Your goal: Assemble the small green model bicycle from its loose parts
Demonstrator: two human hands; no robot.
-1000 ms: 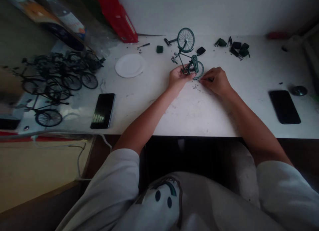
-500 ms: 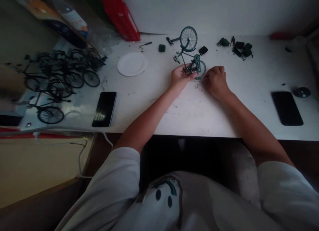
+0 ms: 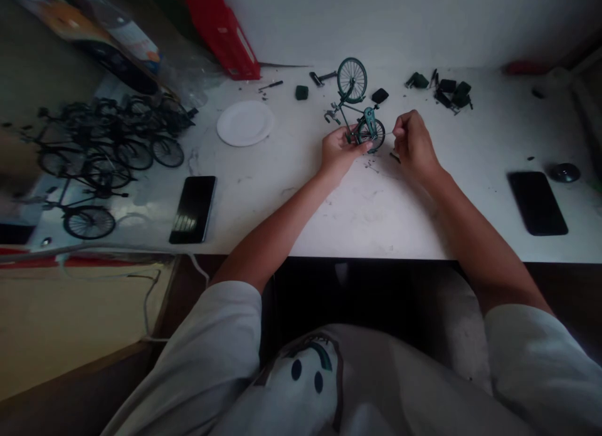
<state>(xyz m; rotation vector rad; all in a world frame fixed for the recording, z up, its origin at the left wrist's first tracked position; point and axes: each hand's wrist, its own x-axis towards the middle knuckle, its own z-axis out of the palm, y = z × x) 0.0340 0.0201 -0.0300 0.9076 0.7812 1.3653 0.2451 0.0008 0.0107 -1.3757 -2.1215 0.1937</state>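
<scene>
My left hand [image 3: 339, 152] is closed around the lower part of a small green model bicycle [image 3: 347, 110], by its rear wheel [image 3: 371, 135]. The bicycle stands tilted, its front wheel [image 3: 352, 80] toward the wall. To the right of the rear wheel, my right hand [image 3: 414, 144] is closed in a pinch. From its fingertips a thin pale rod [image 3: 389, 133] points left at the wheel; its other end is hidden in the fingers. A short dark piece [image 3: 395, 157] shows just below those fingers. Tiny loose parts [image 3: 371, 165] lie on the table between my hands.
Several finished-looking model bicycles [image 3: 89, 221] crowd the left side. A white plate [image 3: 245, 123], a small screwdriver [image 3: 271, 85] and a green block [image 3: 301, 93] lie toward the back. Dark green parts [image 3: 452, 94] are at back right. Phones [image 3: 192, 209] lie on both sides.
My right hand has lifted and turned slightly, and a thin rod now shows between its fingertips. The bicycle has tipped a little, its front wheel lower and further left.
</scene>
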